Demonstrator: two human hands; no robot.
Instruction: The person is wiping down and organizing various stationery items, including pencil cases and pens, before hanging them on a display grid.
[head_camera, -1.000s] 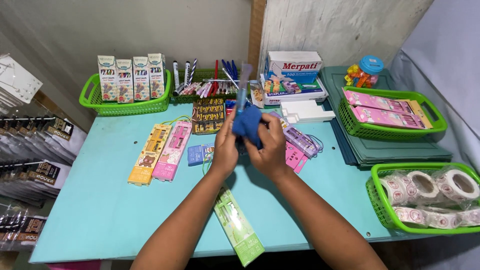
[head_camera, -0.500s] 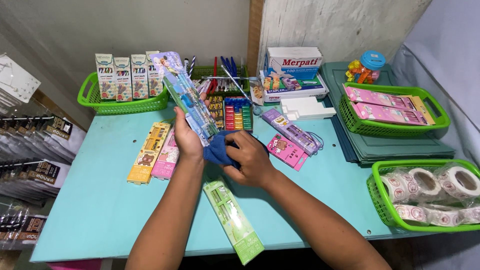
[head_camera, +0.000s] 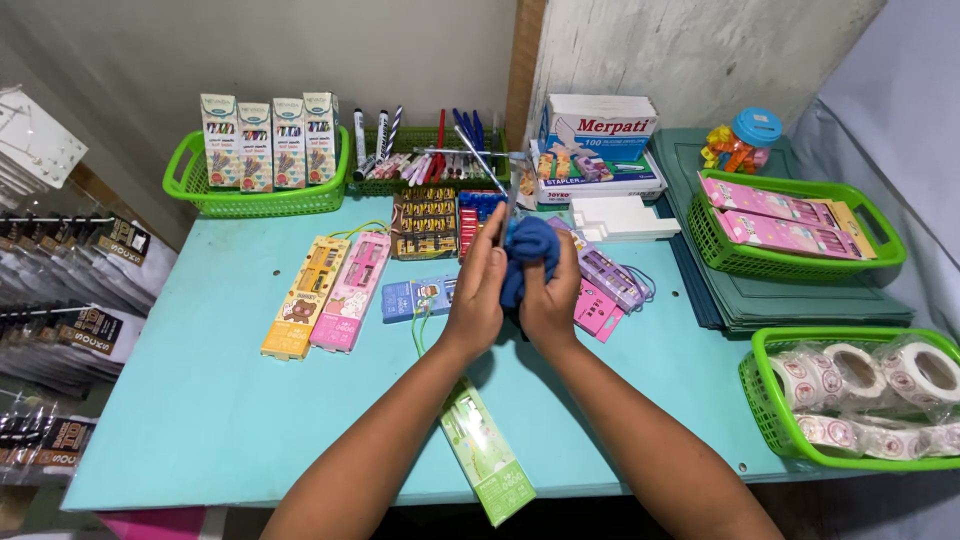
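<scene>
While clasped by both hands (head_camera: 515, 295), blue cloth (head_camera: 528, 250) above pink package (head_camera: 598, 307).

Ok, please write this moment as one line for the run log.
left hand: on blue cloth | right hand: on blue cloth, thin clear pack upright between hands | under forearms: green pack | surface: turquoise table

A bunched blue cloth (head_camera: 528, 255) sits between my palms, crumpled into a soft wad above the tabletop (head_camera: 200, 400). A long clear-wrapped pack (head_camera: 508, 195) stands up out of it, seen nearly edge-on and tilted slightly, so I think it is a pen set, but its contents are unclear.
</scene>
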